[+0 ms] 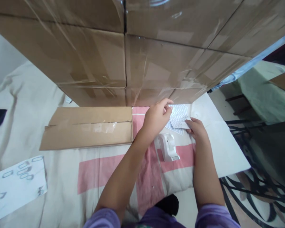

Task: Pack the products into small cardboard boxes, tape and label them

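My right hand (197,127) grips a printed paper sheet (178,117) by its right edge. Rows of small outlined shapes, like labels, cover the sheet. Under it lies another printed sheet (180,131), mostly covered. My left hand (158,116) is at the sheet's upper left edge, its thumb and fingers curled in a pinch; what is between them, if anything, is too small to tell. Just below the hands, a white tape dispenser (166,147) stands on the red and cream cloth.
Stacked cardboard boxes (156,60) wrapped in clear film rise right behind the hands. A taped, flat cardboard carton (90,129) lies to the left. A white board with drawn shapes (16,186) is at the lower left. On the right is a white tabletop (224,148), its edge above a patterned floor.
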Motion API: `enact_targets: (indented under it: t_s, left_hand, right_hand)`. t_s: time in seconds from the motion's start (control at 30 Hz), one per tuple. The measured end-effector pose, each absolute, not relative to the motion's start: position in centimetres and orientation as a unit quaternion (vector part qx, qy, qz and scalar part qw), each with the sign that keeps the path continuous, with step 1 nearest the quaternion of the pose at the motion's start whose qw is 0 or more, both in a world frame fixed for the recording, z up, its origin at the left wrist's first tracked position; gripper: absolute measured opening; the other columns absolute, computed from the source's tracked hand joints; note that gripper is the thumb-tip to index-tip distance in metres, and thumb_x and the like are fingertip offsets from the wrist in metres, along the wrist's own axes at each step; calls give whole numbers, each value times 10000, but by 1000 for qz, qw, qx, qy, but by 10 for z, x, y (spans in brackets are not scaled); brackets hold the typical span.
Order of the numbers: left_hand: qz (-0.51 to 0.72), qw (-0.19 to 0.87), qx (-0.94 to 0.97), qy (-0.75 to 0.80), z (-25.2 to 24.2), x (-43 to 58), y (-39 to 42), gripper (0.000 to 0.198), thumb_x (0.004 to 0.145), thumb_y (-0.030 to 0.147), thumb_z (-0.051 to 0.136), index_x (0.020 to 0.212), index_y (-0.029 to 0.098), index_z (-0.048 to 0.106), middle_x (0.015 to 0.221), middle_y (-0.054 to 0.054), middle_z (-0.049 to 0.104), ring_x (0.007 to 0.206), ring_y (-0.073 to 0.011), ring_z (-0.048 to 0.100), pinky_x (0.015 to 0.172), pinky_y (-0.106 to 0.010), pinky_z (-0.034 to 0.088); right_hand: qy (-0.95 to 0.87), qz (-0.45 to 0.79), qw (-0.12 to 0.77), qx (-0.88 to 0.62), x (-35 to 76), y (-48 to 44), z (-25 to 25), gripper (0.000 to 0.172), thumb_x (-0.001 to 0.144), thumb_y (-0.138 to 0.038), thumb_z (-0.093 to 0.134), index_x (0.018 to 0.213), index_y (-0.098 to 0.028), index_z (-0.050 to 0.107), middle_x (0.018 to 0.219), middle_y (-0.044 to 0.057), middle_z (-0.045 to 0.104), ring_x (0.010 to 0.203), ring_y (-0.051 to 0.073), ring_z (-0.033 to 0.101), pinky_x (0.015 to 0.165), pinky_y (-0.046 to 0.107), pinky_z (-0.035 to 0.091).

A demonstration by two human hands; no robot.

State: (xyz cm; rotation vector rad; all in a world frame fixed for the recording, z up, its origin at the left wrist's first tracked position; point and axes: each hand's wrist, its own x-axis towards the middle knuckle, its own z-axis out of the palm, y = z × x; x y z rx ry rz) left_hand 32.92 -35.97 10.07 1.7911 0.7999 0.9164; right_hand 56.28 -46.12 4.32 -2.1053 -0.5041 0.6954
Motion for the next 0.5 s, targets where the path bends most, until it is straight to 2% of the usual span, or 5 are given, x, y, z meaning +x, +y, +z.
enact_targets:
  t_s: [0.1,0.2,0.3,0.4,0.5]
  left_hand:
    - [360,481,726,335,99,329,-358,225,932,187,549,1101,252,682,982,-7,740,855,-163,649,773,-296,480]
    - [332,490,732,338,98,331,-359,239,918,184,554,1107,248,685,962,-5,735,842,-160,644,764,-295,475]
    - [305,502,744,317,95,336,-362,230,915,211,581,1117,239,688,972,-7,729,858,-160,651,783,-296,482]
    - [281,502,765,289,90,342,-366,228,905,221,613,1122,228,685,1082,-29,711,921,-166,652,820,-300,502]
    - [271,486,779,289,85,345,-367,236,884,195,638,1115,223,677,1233,-52,663,1053,-181,642,882,-309,511]
  right_hand:
    - [-207,178,390,-879,557,-472,58,193,716,-294,724,866,-190,660,568,6,600,473,146,486,439,255,357]
    - [-317,29,366,-874,541,-480,71,269,783,-375,705,985,-199,714,902,86,726,731,201,601,643,307,468]
    - [-479,101,420,-764,518,-478,77,315,865,-440,629,1055,-217,743,1198,110,694,956,229,636,764,336,499]
    - [-493,283,478,-670,502,-470,73,282,879,-451,652,1015,-226,752,1054,74,713,869,191,645,713,297,496]
    - [-433,337,507,-665,502,-465,60,211,843,-412,735,871,-203,731,756,12,656,687,137,580,641,251,454]
